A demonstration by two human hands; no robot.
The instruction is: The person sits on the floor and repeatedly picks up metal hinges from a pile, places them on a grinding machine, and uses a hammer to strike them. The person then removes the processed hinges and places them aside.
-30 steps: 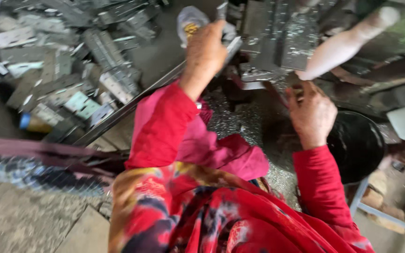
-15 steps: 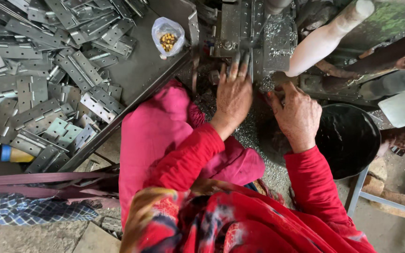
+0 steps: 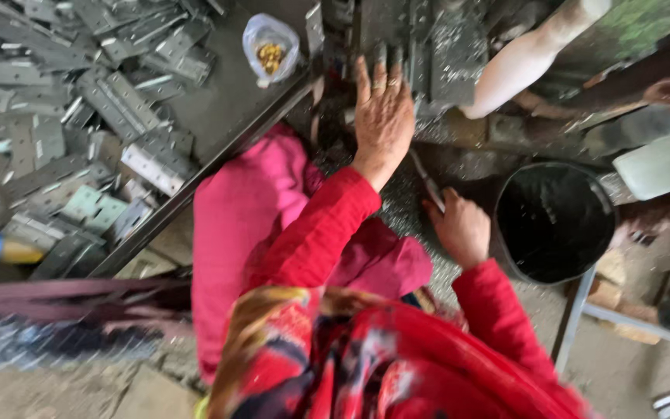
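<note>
In the head view, the only one, the work in hand sits at the machine at twelve o'clock. The left hand (image 3: pixel 382 116) lies open, fingers spread flat, on the grey metal block (image 3: pixel 450 54) of the machine, which is dull and speckled with bright shavings. The right hand (image 3: pixel 464 230), at about three o'clock from the lap, is closed around the lower end of a thin metal strip (image 3: pixel 426 182) that slants up toward the left wrist. The strip looks narrow, flat and grey; blur hides its upper end. As a judgement, this is a step of steadying at the machine with one hand while the other keeps the strip ready, and bringing the strip up to the block would call for a short lift toward twelve o'clock, clear of the black bucket (image 3: pixel 556 221) just beside the right hand. On the desk (image 3: pixel 226 109) at ten o'clock lies a heap of grey hinges (image 3: pixel 79 116), with a small clear bag of brass-coloured pieces (image 3: pixel 271 48) near its inner edge. A pale rounded handle (image 3: pixel 525 62) slants at one o'clock.
</note>
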